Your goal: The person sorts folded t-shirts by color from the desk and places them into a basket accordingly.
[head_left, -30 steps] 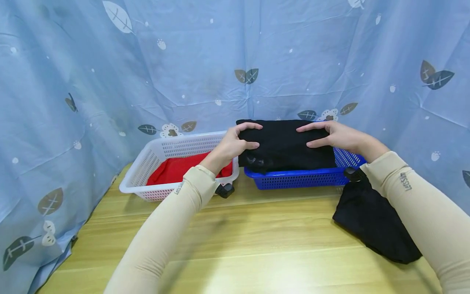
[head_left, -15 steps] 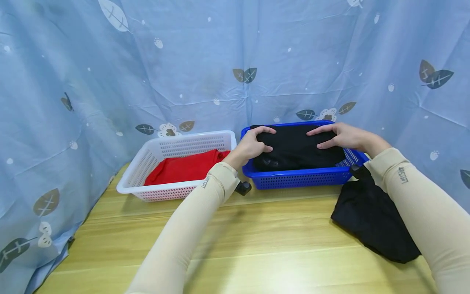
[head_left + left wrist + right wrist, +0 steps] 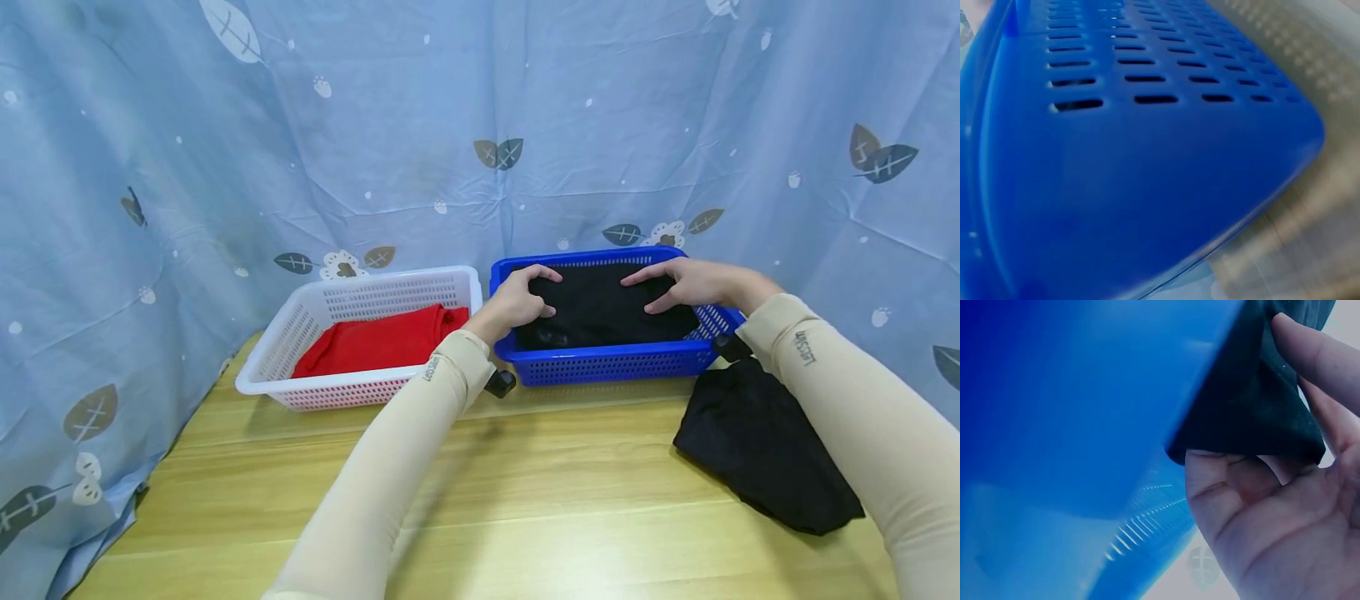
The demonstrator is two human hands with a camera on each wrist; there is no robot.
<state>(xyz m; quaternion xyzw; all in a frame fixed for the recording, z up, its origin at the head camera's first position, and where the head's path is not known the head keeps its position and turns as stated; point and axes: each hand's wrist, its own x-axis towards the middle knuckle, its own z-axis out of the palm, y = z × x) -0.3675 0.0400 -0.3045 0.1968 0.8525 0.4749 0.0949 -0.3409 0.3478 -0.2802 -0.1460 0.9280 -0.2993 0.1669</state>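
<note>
A folded black garment with a small glossy mark near its front left corner lies inside the blue basket. My left hand holds its left end, thumb and index finger over the top and the other fingers hidden. At the opposite end my right hand holds it. In the right wrist view, the right hand's fingers curl beneath the garment's edge with the thumb above. Only the basket's outer wall fills most of the left wrist view.
A white basket with a folded red garment stands left of the blue one. Another black garment lies on the wooden table at the right, partly under the right forearm. A blue patterned curtain hangs behind.
Both hands have lowered the folded black garment into the blue basket. It has shifted right, away from the white basket, and sits below the blue rim.
</note>
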